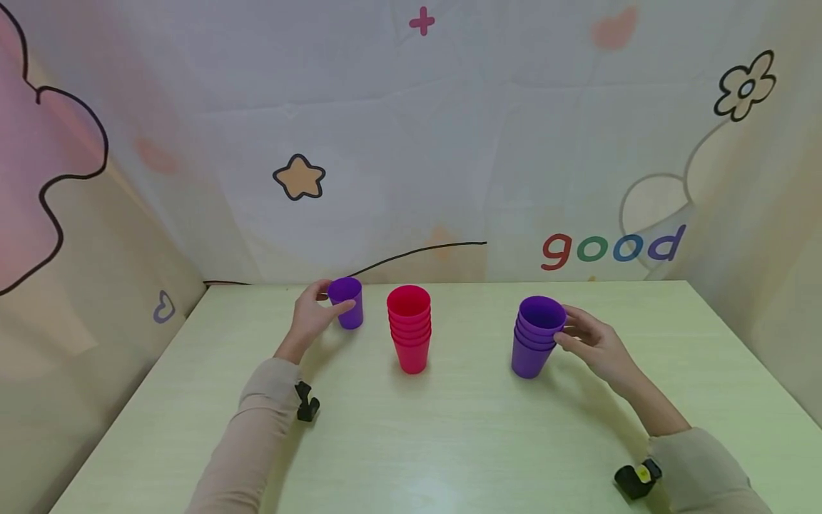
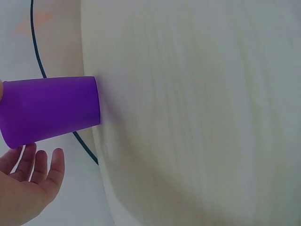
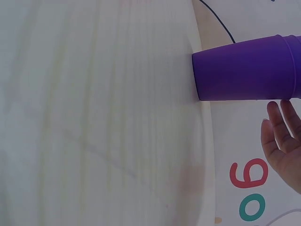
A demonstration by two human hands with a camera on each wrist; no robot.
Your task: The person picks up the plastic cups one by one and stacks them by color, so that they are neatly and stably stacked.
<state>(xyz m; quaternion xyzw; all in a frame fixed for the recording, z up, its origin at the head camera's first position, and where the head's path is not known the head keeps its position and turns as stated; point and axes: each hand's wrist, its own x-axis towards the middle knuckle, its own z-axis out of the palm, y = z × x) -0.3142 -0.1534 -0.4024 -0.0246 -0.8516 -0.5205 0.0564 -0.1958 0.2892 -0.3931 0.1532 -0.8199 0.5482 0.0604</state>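
Observation:
My left hand (image 1: 315, 314) holds a single purple cup (image 1: 349, 314) near its rim, thumb across the front and fingers behind. The cup stands upright at the back left of the table, and its base meets the tabletop in the left wrist view. Over on the right, a stack of purple cups (image 1: 529, 357) stands upright, several rims showing. My right hand (image 1: 597, 346) grips its upper right side, with thumb and fingers at the rims. In the right wrist view, fingertips (image 3: 273, 107) come right up to the stack's side. Between the hands stands a stack of red cups (image 1: 412, 353), untouched.
The pale wooden table (image 1: 449, 442) ends at a printed cloth backdrop (image 1: 411, 157) just behind the cups. Side cloths rise along the left and right edges. Black wrist devices sit at the left cuff (image 1: 272, 378) and right cuff (image 1: 681, 450).

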